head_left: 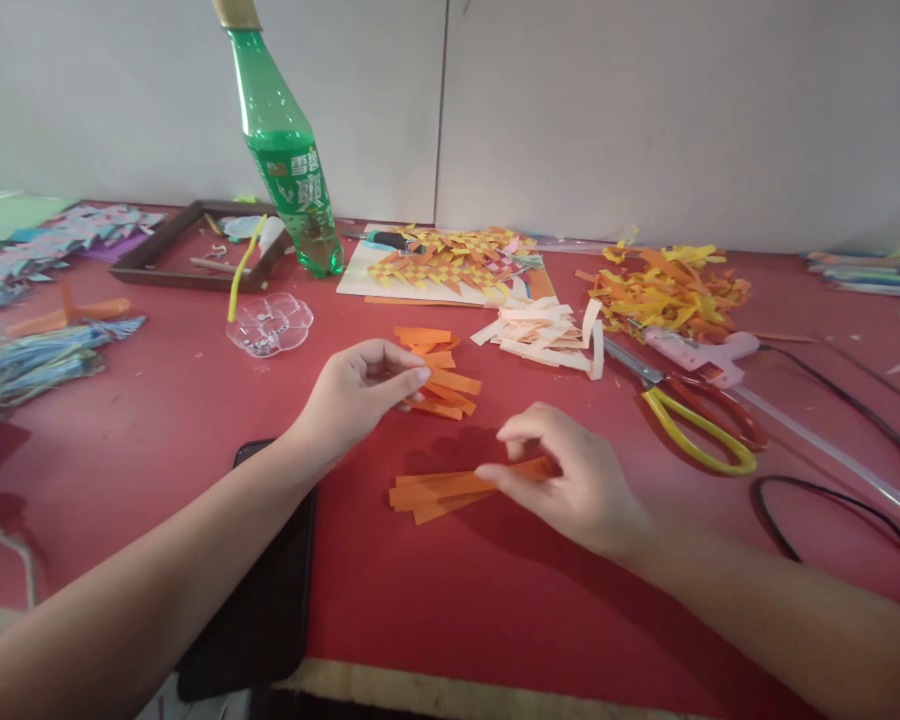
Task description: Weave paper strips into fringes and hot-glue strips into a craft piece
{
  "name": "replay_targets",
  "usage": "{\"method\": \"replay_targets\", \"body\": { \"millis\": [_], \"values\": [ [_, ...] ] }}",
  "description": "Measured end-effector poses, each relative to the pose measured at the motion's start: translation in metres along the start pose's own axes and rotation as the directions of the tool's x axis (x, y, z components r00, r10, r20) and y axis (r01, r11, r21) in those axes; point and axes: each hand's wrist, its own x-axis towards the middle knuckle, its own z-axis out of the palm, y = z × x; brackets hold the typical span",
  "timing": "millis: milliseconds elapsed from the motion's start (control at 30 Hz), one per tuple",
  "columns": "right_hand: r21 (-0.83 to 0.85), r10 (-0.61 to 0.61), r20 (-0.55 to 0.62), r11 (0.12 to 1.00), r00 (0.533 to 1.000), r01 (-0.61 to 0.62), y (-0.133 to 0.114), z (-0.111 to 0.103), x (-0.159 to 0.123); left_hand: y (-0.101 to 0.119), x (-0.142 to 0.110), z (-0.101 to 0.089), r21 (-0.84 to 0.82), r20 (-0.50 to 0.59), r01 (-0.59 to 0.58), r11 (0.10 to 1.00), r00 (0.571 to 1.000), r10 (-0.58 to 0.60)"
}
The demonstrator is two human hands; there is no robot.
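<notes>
My left hand (pixel 367 385) is at the near left of a small pile of folded orange paper strips (pixel 439 345). Its thumb and index finger are pinched close together against the pile; what lies between them is hidden. Nearer to me, a bundle of flat orange paper strips (pixel 435 493) lies fanned out on the red table (pixel 420 600). My right hand (pixel 570 475) hovers over the right end of that bundle, thumb and index finger curved and apart, nothing visible between them. Pale cream folded strips (pixel 547 335) lie heaped just beyond.
Scissors (pixel 690 420) and a pink glue gun (pixel 709 355) with a black cord (pixel 832 490) lie right. A yellow-orange paper heap (pixel 667 290) is behind them. A green bottle (pixel 292 170), clear dish (pixel 270 325) and wooden frame (pixel 157 255) stand back left; a phone (pixel 262 600) lies under my left arm.
</notes>
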Motion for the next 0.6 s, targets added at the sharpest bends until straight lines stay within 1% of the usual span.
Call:
{"method": "replay_targets", "body": {
  "millis": [33,67,100,167,267,367,433,500,600],
  "values": [
    [-0.045,-0.108,0.058,0.993,0.992,0.110,0.0001,-0.0002,0.0011,-0.0008,0.0015,-0.0017,0.079,-0.056,-0.020,0.997,0.998,0.024],
    [-0.072,-0.194,0.116,0.976,0.974,0.203,0.0000,-0.0001,0.0020,-0.0018,0.0026,-0.0030,0.156,-0.108,-0.036,0.987,0.993,0.053],
    [-0.089,-0.254,0.163,0.959,0.953,0.270,-0.0001,0.0002,0.0027,-0.0028,0.0032,-0.0040,0.220,-0.153,-0.045,0.974,0.985,0.080],
    [-0.122,-0.303,0.219,0.935,0.927,0.334,-0.0007,0.0011,0.0031,-0.0047,0.0029,-0.0047,0.281,-0.209,-0.043,0.959,0.972,0.105],
    [-0.175,-0.351,0.231,0.902,0.907,0.394,-0.0022,0.0024,0.0021,-0.0055,0.0006,-0.0036,0.252,-0.211,-0.031,0.967,0.974,0.086],
    [-0.192,-0.369,0.236,0.889,0.899,0.415,-0.0040,0.0025,0.0015,-0.0034,-0.0010,-0.0018,0.224,-0.203,-0.020,0.974,0.977,0.067],
    [-0.158,-0.360,0.251,0.900,0.899,0.405,-0.0048,0.0022,0.0013,-0.0017,-0.0016,-0.0009,0.221,-0.210,-0.009,0.975,0.976,0.057],
    [-0.106,-0.341,0.257,0.920,0.904,0.377,-0.0049,0.0021,0.0012,-0.0007,-0.0022,-0.0004,0.222,-0.215,-0.016,0.975,0.974,0.065],
    [-0.045,-0.288,0.242,0.951,0.927,0.307,-0.0042,0.0025,0.0011,-0.0005,-0.0033,0.0003,0.207,-0.207,-0.037,0.978,0.975,0.080]
  ]
}}
